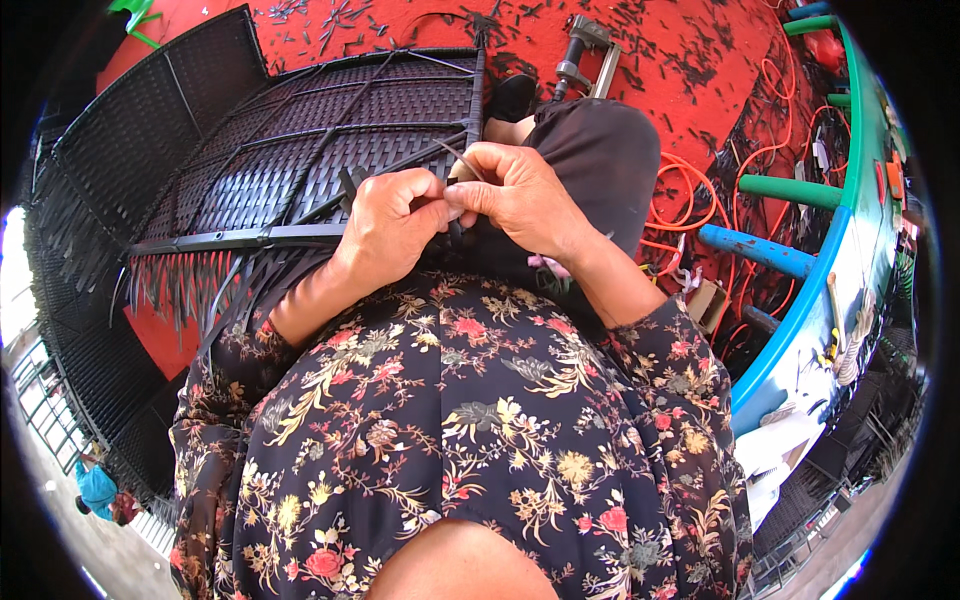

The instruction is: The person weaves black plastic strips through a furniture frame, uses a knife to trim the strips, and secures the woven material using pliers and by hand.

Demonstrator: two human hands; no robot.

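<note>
In front of my lap both hands meet, fingertips pressed together. My left hand [388,222] is closed in a pinch at the corner of a black woven wicker panel [345,165]. My right hand [528,198] pinches a thin black wicker strip [458,158], whose free end juts up past the knuckles. Exactly where the strip runs between the fingers is hidden. The panel has a dark metal frame bar [290,236] along its near edge, and loose strip ends [190,285] hang from it.
A staple gun-like air tool [585,60] lies on the red floor covering [690,90] among scattered black offcuts. An orange hose [690,190] coils at the right. Beside it stands a blue and green table [800,330] with protruding legs. Far lower left, a person in blue [96,488] is visible.
</note>
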